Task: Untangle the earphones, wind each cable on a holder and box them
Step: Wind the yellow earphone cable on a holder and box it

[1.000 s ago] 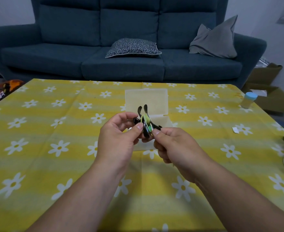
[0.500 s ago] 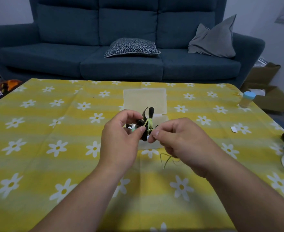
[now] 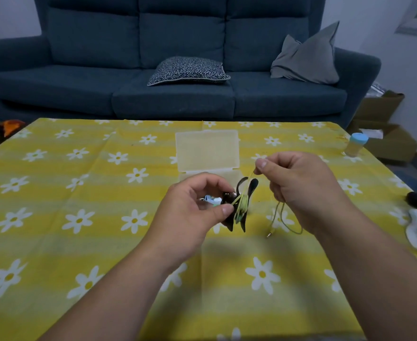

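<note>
- Above mid-bench (image 3: pixel 79 242), the left hand (image 3: pixel 190 212) pinches the black holder (image 3: pixel 243 223) between thumb and fingers, with the green cable (image 3: pixel 243 202) partly wound round its waist.
- The holder's long axis runs roughly from 1 to 7 o'clock, with prongs at both ends.
- The right hand (image 3: pixel 301 185), at 1 o'clock from the holder and just beside it, pinches the cable, and a strand runs from the pinch down to the coil.
- The loose tail hangs under the right hand, and its plug (image 3: pixel 269 234) lies at 4 o'clock from the holder.
- The next wrap likely crosses that axis, led by the right hand, which is nearer the free end.
- The open box (image 3: pixel 207 148) lies at 11 o'clock, beyond both hands.
</note>
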The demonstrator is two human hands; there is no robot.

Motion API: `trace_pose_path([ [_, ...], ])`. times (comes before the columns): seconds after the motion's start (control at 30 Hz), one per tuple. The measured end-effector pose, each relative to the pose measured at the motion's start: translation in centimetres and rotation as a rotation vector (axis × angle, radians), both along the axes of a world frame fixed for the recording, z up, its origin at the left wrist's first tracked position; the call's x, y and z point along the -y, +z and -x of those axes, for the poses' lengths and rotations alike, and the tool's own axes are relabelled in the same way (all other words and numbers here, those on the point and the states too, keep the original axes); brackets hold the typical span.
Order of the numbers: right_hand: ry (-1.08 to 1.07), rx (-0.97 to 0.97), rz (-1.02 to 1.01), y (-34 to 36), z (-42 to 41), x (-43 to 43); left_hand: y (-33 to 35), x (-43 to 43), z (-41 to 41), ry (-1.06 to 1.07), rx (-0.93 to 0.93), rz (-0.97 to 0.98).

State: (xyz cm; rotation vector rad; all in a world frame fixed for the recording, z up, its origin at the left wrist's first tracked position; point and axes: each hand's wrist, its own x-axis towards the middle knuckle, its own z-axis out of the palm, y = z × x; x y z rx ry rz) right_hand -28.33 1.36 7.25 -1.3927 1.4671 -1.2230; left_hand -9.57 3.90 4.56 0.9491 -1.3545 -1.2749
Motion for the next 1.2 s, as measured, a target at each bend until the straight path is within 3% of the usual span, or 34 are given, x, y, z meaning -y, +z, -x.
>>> trace_pose_path([
  [0.13,0.081,-0.036,-0.152,-1.3,-0.9,-0.1,0.4,-0.2,0.2,0.000,-0.114,-0.027],
  [0.23,0.274,-0.113,-0.268,-2.3,-2.2,-0.7,0.2,0.2,0.0,0.121,-0.145,-0.069],
  [0.37,0.520,-0.154,-0.363,-2.5,-3.4,-1.7,-0.1,0.8,-0.8,0.363,0.004,-0.020],
  [0.47,0.581,-0.181,-0.353,-2.1,-3.6,-2.1,-0.3,1.1,-1.2,0.424,0.082,0.004],
  [0.73,0.586,-0.177,-0.217,-0.7,-3.0,-2.0,-0.2,1.1,-1.1,0.395,0.207,0.057],
  [0.83,0.529,-0.055,-0.189,-0.3,-2.8,-1.9,-0.2,0.8,-0.9,0.353,0.282,0.110],
  [1.2,0.270,0.064,-0.072,0.5,-1.0,-1.0,-0.5,1.0,-0.6,0.139,0.209,0.086],
])
